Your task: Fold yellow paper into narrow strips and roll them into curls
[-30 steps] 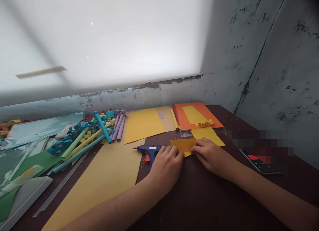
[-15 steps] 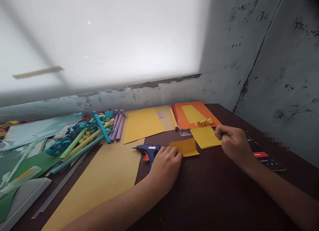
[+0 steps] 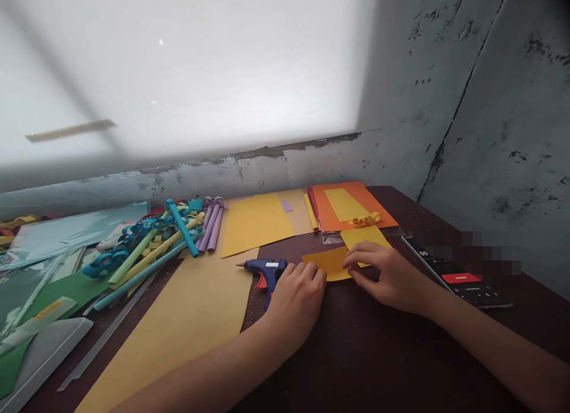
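Note:
A small dark-yellow paper piece (image 3: 328,263) lies on the brown table, one long side raised. My left hand (image 3: 299,297) rests at its left end, with the fingers curled together; what they grip, if anything, is hidden. Just left of that hand is a blue glue gun (image 3: 266,266) with an orange trigger, its tip pointing left. My right hand (image 3: 385,273) is at the right end of the paper piece, thumb and fingers apart, fingertips at its edge. A brighter yellow sheet (image 3: 363,237) lies behind, partly covered by my right hand.
Behind are a large yellow sheet (image 3: 256,223), an orange sheet (image 3: 383,214) and purple rolls (image 3: 210,228). A tan sheet (image 3: 191,318) and curled strips (image 3: 104,263) lie left. A phone (image 3: 454,276) lies right, near the wall.
My right hand has moved left from beside the phone to the right end of the dark-yellow paper, and its fist has opened. My left hand has stayed in place.

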`<state>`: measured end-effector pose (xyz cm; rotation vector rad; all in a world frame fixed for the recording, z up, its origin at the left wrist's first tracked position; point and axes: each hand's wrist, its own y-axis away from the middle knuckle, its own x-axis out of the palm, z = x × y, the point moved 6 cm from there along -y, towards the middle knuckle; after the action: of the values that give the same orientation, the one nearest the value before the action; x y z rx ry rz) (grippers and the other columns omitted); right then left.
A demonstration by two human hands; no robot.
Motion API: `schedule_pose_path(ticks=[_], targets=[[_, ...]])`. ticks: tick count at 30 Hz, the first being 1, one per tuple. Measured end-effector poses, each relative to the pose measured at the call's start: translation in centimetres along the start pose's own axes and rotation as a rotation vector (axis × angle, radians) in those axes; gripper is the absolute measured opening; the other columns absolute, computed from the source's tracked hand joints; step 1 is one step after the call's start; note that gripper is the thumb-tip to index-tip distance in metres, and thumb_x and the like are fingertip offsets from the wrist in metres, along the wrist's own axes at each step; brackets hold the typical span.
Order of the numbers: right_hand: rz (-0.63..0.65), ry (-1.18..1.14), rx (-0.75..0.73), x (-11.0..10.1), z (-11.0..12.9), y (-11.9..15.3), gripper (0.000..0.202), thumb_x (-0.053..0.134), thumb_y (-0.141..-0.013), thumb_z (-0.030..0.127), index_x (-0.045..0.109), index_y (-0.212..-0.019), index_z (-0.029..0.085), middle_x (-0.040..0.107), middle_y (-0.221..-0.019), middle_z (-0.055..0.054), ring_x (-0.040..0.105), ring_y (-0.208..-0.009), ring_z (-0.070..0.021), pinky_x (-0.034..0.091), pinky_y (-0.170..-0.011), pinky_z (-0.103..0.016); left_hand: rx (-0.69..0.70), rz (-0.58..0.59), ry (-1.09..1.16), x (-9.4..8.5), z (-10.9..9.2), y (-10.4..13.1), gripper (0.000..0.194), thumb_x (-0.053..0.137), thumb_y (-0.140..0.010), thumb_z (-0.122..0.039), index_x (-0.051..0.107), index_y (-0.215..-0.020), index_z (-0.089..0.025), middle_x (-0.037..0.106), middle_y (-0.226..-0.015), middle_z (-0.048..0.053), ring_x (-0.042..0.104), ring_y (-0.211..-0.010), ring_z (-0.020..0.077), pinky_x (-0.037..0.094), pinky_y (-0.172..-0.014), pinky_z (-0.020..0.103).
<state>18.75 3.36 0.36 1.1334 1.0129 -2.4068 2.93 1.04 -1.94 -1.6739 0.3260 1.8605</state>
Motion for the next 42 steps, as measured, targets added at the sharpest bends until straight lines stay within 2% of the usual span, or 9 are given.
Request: schedule_pose_path(ticks=[6,11,13,16,20,24,29,35,42], targets=[[0.168,0.11,-0.024,2.0,-0.6,0.2,0.019,0.058,-0.096,0.014,0.075,-0.095,0.023,0.071,-0.096,-0.006,0.064,-0.09,-0.0218,0.051,-0.083,-0.037,0.0,-0.118,0.027,-0.5,-0.1,0.2,0.017,0.047,-0.101,-0.014,0.058,-0.089,-0.019,0.064,-0.088,0.004,0.059,-0.076,0.0224,0.044,-0.07,0.037],[0.174,0.095,-0.008,2.4,-1.0,0.3,0.019,0.056,-0.098,0.015,0.074,-0.096,0.022,0.07,-0.096,-0.006,0.063,-0.09,-0.0213,0.049,-0.082,-0.035,0.04,-0.356,0.164,-2.2,-0.8,1.3,0.035,0.045,-0.106,-0.029,0.058,-0.075,-0.02,0.059,-0.063,-0.001,0.056,-0.059,0.0166,0.04,-0.061,0.033],[0.172,0.092,-0.007,2.4,-1.0,0.3,0.018,0.056,-0.098,0.015,0.073,-0.095,0.021,0.07,-0.096,-0.006,0.063,-0.09,-0.0214,0.049,-0.082,-0.035,0.068,-0.402,0.177,-2.5,-1.1,1.7,0.038,0.045,-0.106,-0.028,0.058,-0.072,-0.02,0.058,-0.059,-0.001,0.055,-0.055,0.0152,0.039,-0.057,0.033],[0.176,0.083,-0.003,2.4,-1.1,0.3,0.018,0.056,-0.099,0.016,0.073,-0.096,0.021,0.071,-0.096,-0.006,0.063,-0.089,-0.0213,0.049,-0.082,-0.035,0.097,-0.383,0.153,-2.5,-1.7,1.9,0.025,0.046,-0.104,-0.02,0.064,-0.087,-0.02,0.066,-0.073,0.001,0.062,-0.065,0.0168,0.044,-0.062,0.034],[0.188,0.074,0.014,2.5,-1.3,0.2,0.019,0.055,-0.098,0.013,0.072,-0.096,0.02,0.071,-0.097,-0.006,0.063,-0.091,-0.0217,0.049,-0.084,-0.036,0.13,-0.33,0.129,-2.4,-3.0,2.1,0.025,0.047,-0.102,-0.025,0.062,-0.083,-0.019,0.066,-0.078,0.004,0.063,-0.07,0.0201,0.049,-0.064,0.036],[0.177,0.048,0.031,2.6,-1.3,0.2,0.019,0.054,-0.099,0.015,0.072,-0.096,0.02,0.072,-0.098,-0.007,0.064,-0.092,-0.022,0.051,-0.084,-0.036,0.138,-0.288,0.115,-2.0,-4.0,2.3,0.024,0.047,-0.101,-0.028,0.066,-0.093,-0.015,0.07,-0.091,0.011,0.067,-0.085,0.025,0.056,-0.072,0.039],[0.118,0.011,0.084,2.5,-1.5,0.3,0.021,0.053,-0.098,0.014,0.067,-0.113,0.022,0.073,-0.107,-0.007,0.066,-0.1,-0.0227,0.051,-0.09,-0.037,0.105,-0.247,0.101,-1.5,-3.9,2.2,0.032,0.048,-0.101,-0.032,0.067,-0.11,-0.008,0.072,-0.108,0.018,0.068,-0.101,0.0305,0.058,-0.084,0.043],[0.152,0.043,0.072,2.5,-1.2,0.1,0.018,0.05,-0.1,0.016,0.066,-0.093,0.021,0.071,-0.091,-0.005,0.064,-0.086,-0.021,0.051,-0.08,-0.035,0.078,-0.221,0.12,-1.3,-3.6,2.1,0.039,0.047,-0.101,-0.036,0.066,-0.117,-0.007,0.07,-0.12,0.021,0.066,-0.11,0.0328,0.058,-0.09,0.046],[0.104,0.068,0.036,2.4,-1.0,0.1,0.018,0.054,-0.098,0.013,0.071,-0.095,0.021,0.068,-0.097,-0.006,0.064,-0.091,-0.0209,0.051,-0.083,-0.034,0.043,-0.186,0.135,-1.0,-3.3,2.1,0.041,0.048,-0.1,-0.039,0.065,-0.121,-0.008,0.068,-0.126,0.021,0.066,-0.114,0.0337,0.057,-0.093,0.047]])
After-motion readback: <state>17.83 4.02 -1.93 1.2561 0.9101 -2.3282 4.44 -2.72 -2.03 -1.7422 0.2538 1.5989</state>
